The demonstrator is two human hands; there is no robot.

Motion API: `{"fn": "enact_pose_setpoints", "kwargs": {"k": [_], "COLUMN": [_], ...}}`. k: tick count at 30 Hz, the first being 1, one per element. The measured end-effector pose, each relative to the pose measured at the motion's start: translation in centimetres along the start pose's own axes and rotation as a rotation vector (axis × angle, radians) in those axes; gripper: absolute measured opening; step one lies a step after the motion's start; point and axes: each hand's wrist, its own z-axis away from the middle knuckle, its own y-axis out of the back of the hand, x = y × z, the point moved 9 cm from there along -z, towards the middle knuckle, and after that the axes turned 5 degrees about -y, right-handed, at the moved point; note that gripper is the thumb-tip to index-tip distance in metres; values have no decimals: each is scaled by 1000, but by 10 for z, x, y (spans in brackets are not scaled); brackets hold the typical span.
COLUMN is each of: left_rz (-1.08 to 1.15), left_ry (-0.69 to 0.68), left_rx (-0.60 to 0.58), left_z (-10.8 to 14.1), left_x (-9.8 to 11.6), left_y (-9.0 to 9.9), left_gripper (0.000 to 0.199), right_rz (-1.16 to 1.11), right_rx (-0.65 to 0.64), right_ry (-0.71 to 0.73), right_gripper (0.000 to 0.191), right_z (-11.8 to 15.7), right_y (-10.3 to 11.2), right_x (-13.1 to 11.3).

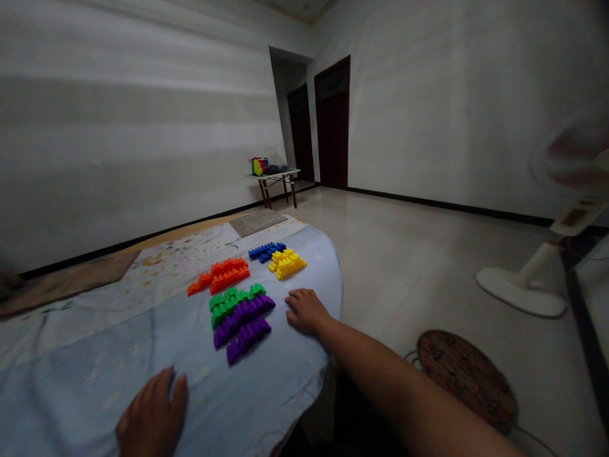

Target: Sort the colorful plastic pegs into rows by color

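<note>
1. Right forearm (404, 387) crosses the lower edge; right hand (307, 311), fingers loosely spread, rests on pale-blue cloth (185, 336), just right of purple blocks (244, 320).
2. Left hand (153, 412): palm down, thumb parted from fingers, well apart from blocks.
3. Beyond purple: green blocks (231, 300), then orange blocks (229, 278), yellow blocks (290, 266), blue blocks (266, 252).

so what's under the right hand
Around the right hand, light-blue cloth shows, with purple blocks to the hand's left. Whatever lies directly beneath it is covered and can't be seen.
</note>
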Motion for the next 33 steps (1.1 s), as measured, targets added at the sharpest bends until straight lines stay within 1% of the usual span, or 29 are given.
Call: {"fn": "enact_pose_setpoints", "kwargs": {"k": [3, 6, 14, 18, 24, 27, 33], "left_rz": [-77, -130, -125, -126, -120, -122, -114], "left_ry": [-53, -74, -47, -44, -17, -30, -68], "left_rx": [-56, -52, -36, -9, -18, 7, 121], "left_z": [-1, -2, -1, 3, 8, 10, 17], "left_x": [11, 15, 11, 14, 16, 20, 30], "left_y": [2, 5, 3, 7, 8, 9, 16], "left_gripper": [55, 56, 51, 49, 48, 48, 43], "right_rz": [-15, -34, -54, -71, -66, -55, -6], "right_rx": [-12, -18, 12, 14, 14, 24, 30], "right_ry": [0, 5, 23, 17, 6, -1, 21], "right_gripper": [39, 39, 38, 38, 38, 39, 39], "right_z": [-1, -1, 1, 2, 3, 5, 5], "right_y": [-1, -2, 0, -4, -7, -9, -14], "right_x": [2, 2, 0, 2, 4, 5, 7]}}
